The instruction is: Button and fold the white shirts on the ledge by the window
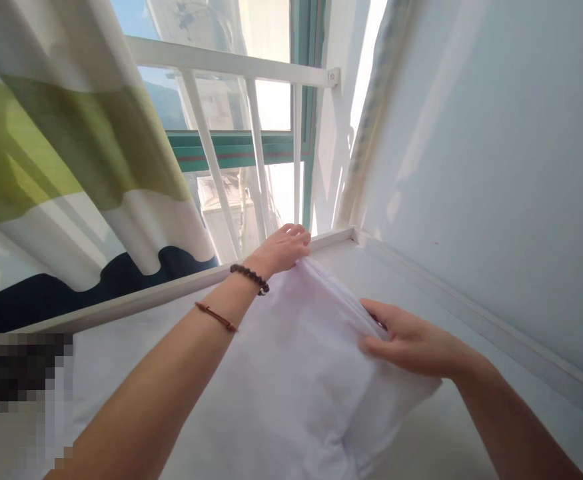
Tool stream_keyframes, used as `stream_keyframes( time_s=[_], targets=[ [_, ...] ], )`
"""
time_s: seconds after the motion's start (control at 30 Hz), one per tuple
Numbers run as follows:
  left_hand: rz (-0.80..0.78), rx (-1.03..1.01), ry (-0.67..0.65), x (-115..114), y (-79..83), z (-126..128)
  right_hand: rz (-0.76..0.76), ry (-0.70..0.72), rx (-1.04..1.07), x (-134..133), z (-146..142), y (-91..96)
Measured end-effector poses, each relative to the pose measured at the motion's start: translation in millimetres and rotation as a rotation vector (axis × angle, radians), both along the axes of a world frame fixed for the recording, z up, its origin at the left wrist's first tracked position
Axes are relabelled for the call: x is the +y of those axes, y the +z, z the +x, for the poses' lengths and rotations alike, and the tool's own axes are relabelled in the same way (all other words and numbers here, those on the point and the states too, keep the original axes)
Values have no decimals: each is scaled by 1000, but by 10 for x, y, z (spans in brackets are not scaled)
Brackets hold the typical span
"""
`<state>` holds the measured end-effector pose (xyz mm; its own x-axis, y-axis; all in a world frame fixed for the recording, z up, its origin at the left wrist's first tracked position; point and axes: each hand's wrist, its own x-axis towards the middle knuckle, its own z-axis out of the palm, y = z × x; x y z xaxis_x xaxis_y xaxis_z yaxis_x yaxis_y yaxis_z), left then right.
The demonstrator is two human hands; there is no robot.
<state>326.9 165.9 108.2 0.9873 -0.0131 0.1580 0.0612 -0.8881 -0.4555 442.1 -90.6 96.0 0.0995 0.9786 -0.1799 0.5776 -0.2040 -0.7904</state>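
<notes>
A white pillow in a white case (296, 373) lies on a white bed surface (121, 347) near the corner by the window. My left hand (284, 250) reaches to the pillow's far end, fingers curled over its top edge near the white frame rail. A dark bead bracelet and a thin red cord sit on that wrist. My right hand (406, 340) presses on the pillow's right side, fingers together and gripping the fabric.
A striped curtain (66, 173) in white, green and dark blue hangs at the left. White window bars (251, 140) stand behind the bed rail (171, 290). A plain white wall (496, 167) closes the right side. A blurred patch covers the lower left.
</notes>
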Motion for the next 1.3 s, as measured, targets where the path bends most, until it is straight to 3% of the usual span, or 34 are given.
stream_keyframes(
  time_s=[0.13, 0.23, 0.4, 0.67, 0.83, 1.0, 1.13, 1.2, 1.3],
  targets=[
    [9, -159, -43, 41, 140, -601, 21, 69, 112, -116, -345, 178],
    [15, -266, -20, 51, 82, -1127, 23, 116, 90, -99, -774, 215],
    [-63, -322, 158, 6, -30, -1946, 62, 251, 44, 47, -1568, 126],
    [-117, -290, 416, -211, 155, -2964, 106, 427, 80, 178, -2557, 160],
    [-129, -265, 523, -237, 20, -3497, 104, 502, 143, 253, -3087, 86],
    [-137, -139, 598, -256, -224, -3797, -8, 762, 219, 257, -3336, -228],
    [-186, -52, 563, -312, -329, -3785, 228, 1079, 140, 201, -3287, -531],
    [-203, -46, 552, -330, -329, -3701, 381, 1107, 61, 175, -3217, -645],
    [-235, -39, 546, -330, -290, -3543, 568, 976, -194, 134, -3072, -799]
  ],
)
